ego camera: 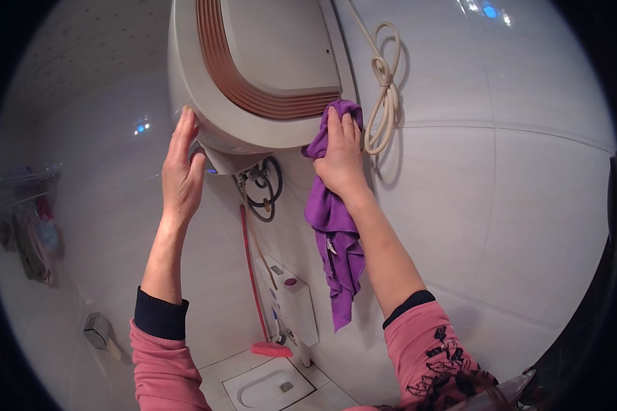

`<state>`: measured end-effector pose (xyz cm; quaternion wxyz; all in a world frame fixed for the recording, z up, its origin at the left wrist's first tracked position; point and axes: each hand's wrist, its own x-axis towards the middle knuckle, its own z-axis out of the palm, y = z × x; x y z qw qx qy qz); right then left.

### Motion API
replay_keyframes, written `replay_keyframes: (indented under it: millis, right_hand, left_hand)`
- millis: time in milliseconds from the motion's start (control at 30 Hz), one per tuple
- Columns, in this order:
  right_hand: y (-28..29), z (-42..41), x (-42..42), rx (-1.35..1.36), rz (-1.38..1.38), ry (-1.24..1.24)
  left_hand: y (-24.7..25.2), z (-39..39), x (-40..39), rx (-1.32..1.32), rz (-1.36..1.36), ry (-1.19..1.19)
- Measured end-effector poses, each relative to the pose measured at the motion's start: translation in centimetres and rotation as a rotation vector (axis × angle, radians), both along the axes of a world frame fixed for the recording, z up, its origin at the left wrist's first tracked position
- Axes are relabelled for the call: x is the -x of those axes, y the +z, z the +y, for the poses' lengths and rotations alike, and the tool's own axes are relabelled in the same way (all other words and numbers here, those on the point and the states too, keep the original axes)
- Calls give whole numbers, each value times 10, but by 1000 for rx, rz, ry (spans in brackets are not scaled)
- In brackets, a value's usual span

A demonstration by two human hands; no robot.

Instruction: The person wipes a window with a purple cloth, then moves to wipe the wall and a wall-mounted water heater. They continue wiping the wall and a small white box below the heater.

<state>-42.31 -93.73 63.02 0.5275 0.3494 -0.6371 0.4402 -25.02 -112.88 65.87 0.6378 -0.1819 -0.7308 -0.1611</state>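
Note:
A white wall-mounted water heater (283,46) with brown ribbed trim hangs in the upper middle of the head view. My right hand (342,154) presses a purple cloth (334,210) against the heater's lower right edge. The cloth's loose end hangs down below the wrist along the tiled wall. My left hand (182,167) is raised at the heater's lower left side, its fingertips at the casing and its thumb apart. Nothing is held in that hand. Part of the heater's underside is hidden behind the left hand.
A bundled white power cord (385,97) hangs right of the heater. Dark hoses (267,190) loop beneath it. A red broom (271,348) leans near a white cistern (293,300) and a squat toilet (267,385). Left are a hanging rack (25,180) and a toilet-paper holder (97,331).

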Motion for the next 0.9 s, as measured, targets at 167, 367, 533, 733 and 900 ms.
replay_keyframes:
  millis: [167, 367, 533, 733, 900]
  right_hand:
    - [6, 7, -7, -70, -33, -9]
    - [12, 0, -52, -47, 168, -75]
    - [11, 13, -35, -145, 222, -277]
    - [14, 21, -5, -106, 73, -243]
    - [14, 22, 5, -10, 80, 33]
  left_hand:
    - [-4, -1, 3, 30, 35, 80]
    - [-6, 1, 6, 69, 124, 171]
    - [-8, -4, 4, 38, 137, 111]
    - [-10, -10, 3, 44, 128, 123]
    - [-8, -9, 2, 51, 114, 108]
